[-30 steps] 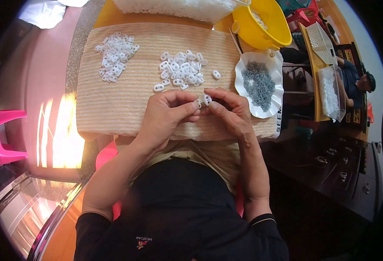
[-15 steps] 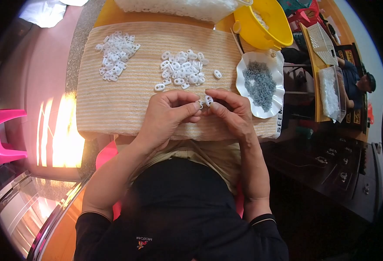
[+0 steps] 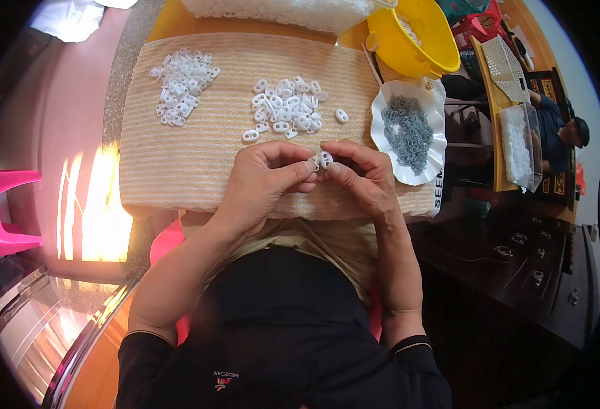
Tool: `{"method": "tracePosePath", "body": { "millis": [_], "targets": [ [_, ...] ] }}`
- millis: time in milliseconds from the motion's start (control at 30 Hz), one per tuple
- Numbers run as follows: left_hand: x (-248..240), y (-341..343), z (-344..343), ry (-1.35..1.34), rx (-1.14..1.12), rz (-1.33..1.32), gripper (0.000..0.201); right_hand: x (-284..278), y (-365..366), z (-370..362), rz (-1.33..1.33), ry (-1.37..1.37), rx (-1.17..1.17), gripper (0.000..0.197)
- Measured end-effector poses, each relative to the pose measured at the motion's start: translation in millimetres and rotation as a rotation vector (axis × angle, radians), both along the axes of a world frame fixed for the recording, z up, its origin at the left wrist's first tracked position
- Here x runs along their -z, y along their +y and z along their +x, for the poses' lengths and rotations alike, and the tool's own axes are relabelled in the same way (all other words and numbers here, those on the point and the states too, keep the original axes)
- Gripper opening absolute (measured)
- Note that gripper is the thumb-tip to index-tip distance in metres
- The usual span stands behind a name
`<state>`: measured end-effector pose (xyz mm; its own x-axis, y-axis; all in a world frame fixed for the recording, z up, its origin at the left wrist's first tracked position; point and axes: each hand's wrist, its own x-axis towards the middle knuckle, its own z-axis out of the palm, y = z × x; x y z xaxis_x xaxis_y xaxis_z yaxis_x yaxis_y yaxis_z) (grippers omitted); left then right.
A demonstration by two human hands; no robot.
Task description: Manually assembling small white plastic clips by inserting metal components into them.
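My left hand point(image 3: 269, 178) pinches a small white plastic piece point(image 3: 315, 163), largely covered by the fingertips. Between thumb and forefinger of my right hand point(image 3: 364, 176) is a white oval two-hole cord lock body point(image 3: 326, 159). The two pieces meet or nearly meet at the table's near side; whether they are joined is too small to tell. Just beyond my hands lies a heap of white oval two-hole cord lock pieces point(image 3: 286, 105), with one loose piece point(image 3: 341, 116) to its right. Small grey coil springs point(image 3: 409, 135) fill a wavy-edged white dish point(image 3: 433, 158) on the right.
Far left on the striped cloth point(image 3: 177, 163) is a second heap of smaller white pieces point(image 3: 184, 85). A clear bin point(image 3: 279, 13) of white parts and a yellow basin point(image 3: 381, 48) stand at the back. Another person point(image 3: 555, 133) sits at the right by a tray point(image 3: 516, 146).
The cord lock body in my right hand has shifted very slightly left, toward the piece in my left hand. Otherwise the scene looks the same.
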<state>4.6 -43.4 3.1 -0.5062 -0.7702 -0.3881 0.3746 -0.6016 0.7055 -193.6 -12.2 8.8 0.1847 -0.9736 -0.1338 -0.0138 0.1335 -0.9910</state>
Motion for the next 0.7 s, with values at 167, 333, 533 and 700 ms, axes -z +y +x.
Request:
{"method": "tracePosePath", "body": {
  "millis": [167,333,533,700],
  "targets": [
    [1.3,1.3,-1.3,-0.002,-0.004,0.002,0.018,-1.8,0.5,1.7,-0.009,-0.008,-0.009,0.029],
    [2.4,2.0,-2.0,0.014,0.001,0.008,0.018,-2.1,0.9,3.9,0.000,-0.056,0.001,0.028],
    [3.2,2.5,-2.5,0.036,0.001,0.024,0.017,-2.6,2.7,4.0,0.021,-0.054,0.014,0.029],
    [3.1,4.1,-1.4,0.040,-0.006,0.025,0.017,-0.6,2.9,4.1,0.019,-0.069,0.011,0.028]
  ]
}}
